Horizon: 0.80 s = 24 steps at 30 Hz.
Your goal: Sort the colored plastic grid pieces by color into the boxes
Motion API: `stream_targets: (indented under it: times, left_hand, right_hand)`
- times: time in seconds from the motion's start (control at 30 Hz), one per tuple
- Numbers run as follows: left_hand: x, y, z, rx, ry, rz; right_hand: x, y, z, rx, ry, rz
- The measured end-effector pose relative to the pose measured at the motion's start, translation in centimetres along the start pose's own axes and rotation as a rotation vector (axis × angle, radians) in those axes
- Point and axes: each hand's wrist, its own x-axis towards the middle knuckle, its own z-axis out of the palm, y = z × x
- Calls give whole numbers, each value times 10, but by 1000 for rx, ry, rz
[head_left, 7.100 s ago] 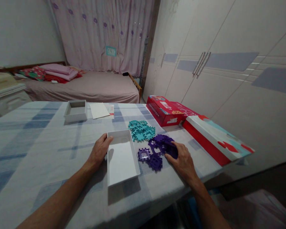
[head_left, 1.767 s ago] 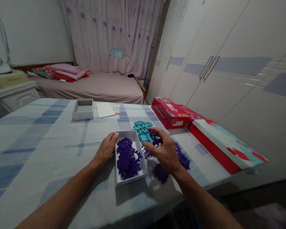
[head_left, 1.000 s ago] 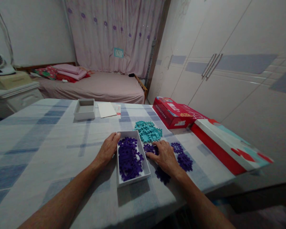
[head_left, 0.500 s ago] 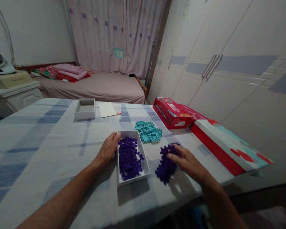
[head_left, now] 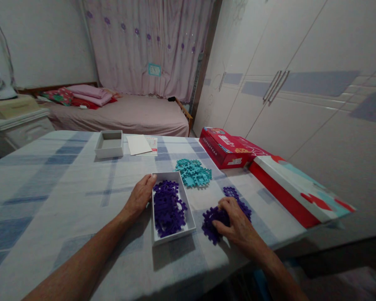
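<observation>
My left hand (head_left: pixel 141 195) grips the left wall of a white open box (head_left: pixel 190 225), its thumb over the rim. Inside the box lies a heap of dark purple interlocking plastic pieces (head_left: pixel 167 209) with notched edges. To the right of the box, my right hand (head_left: pixel 235 219) is closed, thumb against fingers, on more purple interlocking pieces (head_left: pixel 209 223) at the tabletop. Other purple pieces (head_left: pixel 230 191) show beyond that hand, and its fingers hide part of the group. Just behind the box sits a pile of turquoise interlocking pieces (head_left: pixel 194 173).
A second, shallow white box (head_left: pixel 109 152) and pale cards (head_left: pixel 138 144) lie at the table's far side. Red boxes (head_left: pixel 224 148) and a white-and-red lid (head_left: pixel 297 188) line the right edge. The checked tablecloth (head_left: pixel 65 196) covers the table.
My right hand has lowered the bunch of purple pieces onto the table, where they are now more spread out. My left hand keeps its hold on the box.
</observation>
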Motion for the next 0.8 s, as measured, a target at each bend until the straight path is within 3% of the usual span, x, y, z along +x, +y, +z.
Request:
stream_targets:
  times: [0.17, 0.3, 0.43, 0.53, 0.67, 0.8]
  left_hand:
    - [-1, 3, -1, 7, -25, 15]
    - [-1, 3, -1, 4, -2, -7]
    - [0, 1, 0, -1, 4, -12]
    - [0, 0, 0, 9, 0, 11]
    - [1, 0, 0, -2, -15, -1]
    - [1, -2, -1, 4, -3, -31]
  right_hand:
    - [2, -1, 3, 54, 116, -101]
    - [2, 1, -8, 114, 212, 16]
    - [-1, 1, -22, 191, 115, 68]
    - [6, -3, -29, 246, 155, 106]
    - [31, -24, -32, 402, 314, 81]
    - [58, -63, -12, 464, 224, -52]
